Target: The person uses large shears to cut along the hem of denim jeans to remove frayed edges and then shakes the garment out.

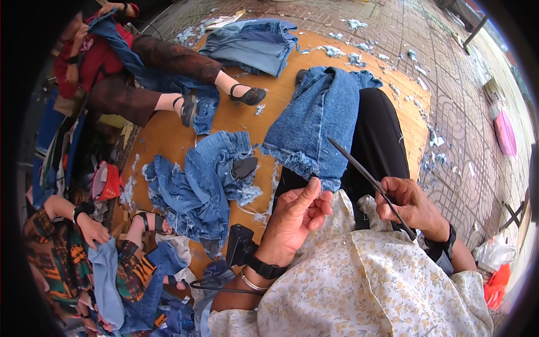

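A blue denim trouser leg (314, 123) lies over my lap, its frayed hem turned towards me. My left hand (300, 216) is at that hem, thumb and curled fingers closed on its frayed edge. In my right hand (412, 205) is a long, narrow, dark pointed blade (359, 167), gripped in closed fingers. Its tip points away and to the left, over the denim. The lower end of the blade passes below my right hand; its exact kind cannot be made out.
Crumpled jeans (196, 185) and folded jeans (250, 45) lie on a wooden board (241, 118) strewn with denim scraps. Two people handle denim on the left: one in a red top (106, 50), one in patterned clothes (62, 247). A pink object (505, 132) stands on the paving.
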Action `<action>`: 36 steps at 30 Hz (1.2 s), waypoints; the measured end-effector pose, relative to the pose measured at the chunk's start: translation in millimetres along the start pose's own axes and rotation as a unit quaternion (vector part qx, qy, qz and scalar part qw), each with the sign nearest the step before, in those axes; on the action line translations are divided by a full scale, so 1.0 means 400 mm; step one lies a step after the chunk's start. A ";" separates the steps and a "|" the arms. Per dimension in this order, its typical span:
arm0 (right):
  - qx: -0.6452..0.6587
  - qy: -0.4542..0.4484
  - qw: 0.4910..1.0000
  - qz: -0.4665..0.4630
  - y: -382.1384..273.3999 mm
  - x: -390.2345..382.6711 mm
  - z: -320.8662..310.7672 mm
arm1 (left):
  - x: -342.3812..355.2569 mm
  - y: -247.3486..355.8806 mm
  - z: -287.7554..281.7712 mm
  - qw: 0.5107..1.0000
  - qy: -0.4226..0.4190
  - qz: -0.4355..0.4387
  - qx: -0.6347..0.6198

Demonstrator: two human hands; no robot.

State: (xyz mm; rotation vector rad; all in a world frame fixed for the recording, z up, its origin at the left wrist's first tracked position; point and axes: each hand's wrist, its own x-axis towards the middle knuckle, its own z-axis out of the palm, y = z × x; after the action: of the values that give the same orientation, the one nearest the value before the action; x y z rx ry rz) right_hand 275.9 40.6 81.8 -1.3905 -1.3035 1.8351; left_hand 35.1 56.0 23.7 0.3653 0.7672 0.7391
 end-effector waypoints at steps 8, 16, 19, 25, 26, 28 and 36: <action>-0.031 0.011 0.999 0.002 0.036 -0.018 -0.014 | -0.020 -0.034 -0.023 0.999 0.004 0.053 0.009; -0.026 -0.027 0.999 0.003 0.041 -0.029 -0.030 | -0.024 -0.009 0.023 0.995 -0.020 -0.031 -0.097; -0.042 -0.027 0.999 -0.002 0.036 -0.025 -0.028 | -0.012 -0.005 0.022 0.984 -0.038 -0.085 -0.152; -0.084 -0.017 0.996 0.002 0.032 -0.025 -0.031 | 0.008 -0.036 -0.006 0.987 -0.039 -0.039 -0.154; -0.086 -0.015 0.996 -0.001 0.038 -0.026 -0.033 | -0.001 -0.033 -0.003 0.987 -0.032 -0.032 -0.154; -0.084 -0.012 0.996 -0.006 0.052 -0.026 -0.036 | -0.007 -0.036 -0.005 0.990 -0.018 -0.020 -0.142; -0.132 -0.095 0.986 0.028 0.038 -0.047 -0.054 | -0.030 -0.032 0.004 0.999 0.030 0.035 -0.027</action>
State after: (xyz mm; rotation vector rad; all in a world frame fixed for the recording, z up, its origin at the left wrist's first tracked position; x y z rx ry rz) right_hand 304.8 27.2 75.9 -1.4225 -1.6732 1.9253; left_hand 36.4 38.2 23.8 0.3239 0.7918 0.8388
